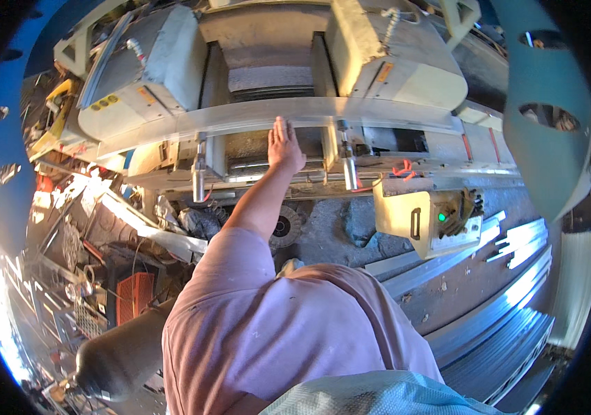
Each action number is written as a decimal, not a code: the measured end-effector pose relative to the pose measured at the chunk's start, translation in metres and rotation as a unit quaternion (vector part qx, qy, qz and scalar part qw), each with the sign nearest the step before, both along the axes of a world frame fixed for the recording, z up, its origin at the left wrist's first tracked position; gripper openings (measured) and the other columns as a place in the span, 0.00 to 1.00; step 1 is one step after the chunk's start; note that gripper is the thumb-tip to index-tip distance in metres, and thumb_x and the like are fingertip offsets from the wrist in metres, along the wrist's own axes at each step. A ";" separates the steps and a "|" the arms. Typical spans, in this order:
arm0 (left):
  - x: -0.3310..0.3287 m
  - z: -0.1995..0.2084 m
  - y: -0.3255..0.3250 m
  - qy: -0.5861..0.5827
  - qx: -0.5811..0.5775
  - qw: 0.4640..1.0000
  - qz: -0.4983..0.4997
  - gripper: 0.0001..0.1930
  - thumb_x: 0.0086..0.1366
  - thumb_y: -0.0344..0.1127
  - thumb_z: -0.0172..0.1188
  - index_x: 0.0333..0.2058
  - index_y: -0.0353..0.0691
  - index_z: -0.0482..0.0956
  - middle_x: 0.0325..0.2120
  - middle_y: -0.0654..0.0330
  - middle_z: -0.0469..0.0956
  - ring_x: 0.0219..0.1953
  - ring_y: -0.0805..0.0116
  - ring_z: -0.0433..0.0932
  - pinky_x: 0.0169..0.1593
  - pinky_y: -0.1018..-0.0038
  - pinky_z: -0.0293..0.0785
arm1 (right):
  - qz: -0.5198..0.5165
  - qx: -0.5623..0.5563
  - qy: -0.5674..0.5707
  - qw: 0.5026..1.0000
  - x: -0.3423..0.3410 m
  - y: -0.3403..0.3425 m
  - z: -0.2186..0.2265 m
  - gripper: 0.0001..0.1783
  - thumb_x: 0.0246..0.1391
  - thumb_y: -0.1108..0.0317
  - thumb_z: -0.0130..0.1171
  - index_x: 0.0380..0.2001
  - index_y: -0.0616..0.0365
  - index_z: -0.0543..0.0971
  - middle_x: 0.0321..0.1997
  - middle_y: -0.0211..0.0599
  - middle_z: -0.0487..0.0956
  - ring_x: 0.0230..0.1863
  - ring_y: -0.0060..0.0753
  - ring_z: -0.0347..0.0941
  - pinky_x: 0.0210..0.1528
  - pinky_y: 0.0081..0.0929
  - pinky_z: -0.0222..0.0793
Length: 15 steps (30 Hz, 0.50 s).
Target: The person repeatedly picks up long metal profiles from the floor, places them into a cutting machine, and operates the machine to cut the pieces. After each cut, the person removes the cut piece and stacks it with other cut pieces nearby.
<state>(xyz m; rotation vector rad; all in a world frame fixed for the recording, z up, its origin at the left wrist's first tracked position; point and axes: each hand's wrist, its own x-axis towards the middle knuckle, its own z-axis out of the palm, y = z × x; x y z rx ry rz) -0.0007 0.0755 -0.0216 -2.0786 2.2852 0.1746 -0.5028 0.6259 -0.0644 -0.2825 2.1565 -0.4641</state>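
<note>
My left hand (285,148) reaches forward with its fingers stretched out and close together. The fingertips rest on, or just over, the near edge of a long flat silver metal profile (254,114) that lies crosswise on a two-headed machine. Nothing is gripped in this hand. Two upright metal clamp cylinders, one left (198,181) and one right (349,173), stand at the profile's near side, with my hand between them. My right hand is out of sight.
Bulky cream machine heads stand at left (147,66) and right (406,59). A cream control box (458,232) with a lit green button is at right. Long metal profiles (496,346) lie stacked at lower right. A dark gas cylinder (119,356) and scrap crowd the left.
</note>
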 end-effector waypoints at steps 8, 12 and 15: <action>-0.010 -0.047 -0.024 0.590 0.020 0.766 0.252 0.67 0.51 0.42 0.77 0.75 0.31 0.32 0.76 0.40 0.42 0.77 0.49 0.49 0.76 0.61 0.50 | -0.035 -0.003 0.001 0.999 0.014 0.035 0.010 0.37 0.63 0.31 0.57 0.34 0.61 0.81 0.25 0.33 0.78 0.22 0.33 0.71 0.23 0.39 0.64; -0.017 -0.056 -0.077 0.796 -0.012 0.496 0.346 0.52 0.43 0.21 0.67 0.70 0.40 0.55 0.60 0.52 0.70 0.63 0.54 0.67 0.70 0.60 0.56 | -0.051 0.007 0.012 0.999 0.013 0.076 0.003 0.37 0.63 0.31 0.57 0.34 0.61 0.81 0.25 0.33 0.78 0.22 0.34 0.71 0.23 0.39 0.64; -0.012 -0.063 -0.099 0.826 0.000 0.453 0.335 0.32 0.41 0.21 0.63 0.48 0.45 0.67 0.50 0.59 0.73 0.57 0.58 0.68 0.67 0.49 0.54 | -0.049 0.019 0.026 0.998 0.009 0.111 -0.016 0.37 0.63 0.31 0.57 0.34 0.62 0.82 0.25 0.33 0.78 0.22 0.34 0.72 0.24 0.40 0.64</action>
